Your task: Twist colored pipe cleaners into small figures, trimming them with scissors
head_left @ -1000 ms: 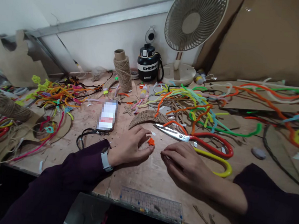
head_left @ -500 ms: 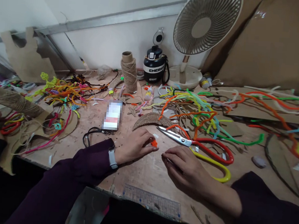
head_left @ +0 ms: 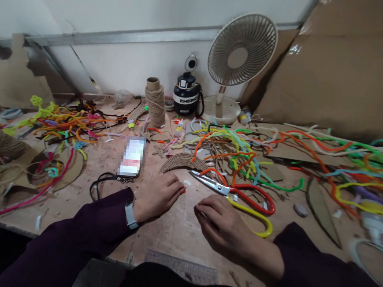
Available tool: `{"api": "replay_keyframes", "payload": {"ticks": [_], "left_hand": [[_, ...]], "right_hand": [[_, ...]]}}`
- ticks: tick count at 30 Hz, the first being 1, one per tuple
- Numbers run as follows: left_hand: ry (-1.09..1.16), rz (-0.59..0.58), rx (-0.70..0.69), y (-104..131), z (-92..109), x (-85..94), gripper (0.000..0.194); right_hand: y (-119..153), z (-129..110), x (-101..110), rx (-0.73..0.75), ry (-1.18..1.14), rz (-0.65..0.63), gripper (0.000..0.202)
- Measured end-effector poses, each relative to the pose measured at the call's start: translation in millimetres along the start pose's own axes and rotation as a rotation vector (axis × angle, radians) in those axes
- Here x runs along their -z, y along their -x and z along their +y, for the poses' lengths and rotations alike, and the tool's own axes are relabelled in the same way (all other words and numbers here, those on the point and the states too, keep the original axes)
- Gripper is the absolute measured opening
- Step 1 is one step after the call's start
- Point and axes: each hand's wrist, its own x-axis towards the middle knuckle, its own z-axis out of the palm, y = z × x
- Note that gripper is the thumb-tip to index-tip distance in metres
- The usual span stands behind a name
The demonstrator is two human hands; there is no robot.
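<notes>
Left of the curled right hand (head_left: 221,221) (contents unclear), the left hand (head_left: 159,196) pinches an orange piece (head_left: 184,190).

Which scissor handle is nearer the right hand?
The yellow handle: it runs just beyond the right hand, while the red handle lies farther away.

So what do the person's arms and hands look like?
Both arms wear long, loose, dark purple sleeves: the left sleeve looks bunched near its end, and the right sleeve looks darker. A pale grey band, maybe a watch strap, circles the left wrist. The left grip and right grip are bare hands, without gloves.
</notes>
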Motion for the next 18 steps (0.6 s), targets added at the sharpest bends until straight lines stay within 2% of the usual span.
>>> {"api": "replay_keyframes", "payload": {"ticks": [7, 10, 12, 13, 16, 18], "left_hand": [[-0.179, 0.008, -0.057, 2, -8, -3.1, 0.026], [-0.176, 0.054, -0.065, 3, -9, -5.0, 0.031], [-0.153, 0.077, -0.067, 4, -9, -6.7, 0.036], [-0.139, 0.078, -0.061, 4, -9, -7.3, 0.037], [-0.106, 0.058, -0.022, 3, -10, -8.5, 0.042], [-0.112, 0.053, -0.006, 2, -12, -8.8, 0.045]], "right_hand": [[0, -4, 5, 0.048, 0.031, -0.026, 0.020], [-7, 4, 21, 0.119, 0.153, 0.067, 0.019], [-14, 17, 37, 0.159, 0.262, 0.175, 0.019], [-17, 25, 47, 0.130, 0.312, 0.223, 0.019], [-25, 50, 75, -0.007, 0.417, 0.262, 0.015], [-29, 64, 87, -0.119, 0.456, 0.238, 0.016]]}}
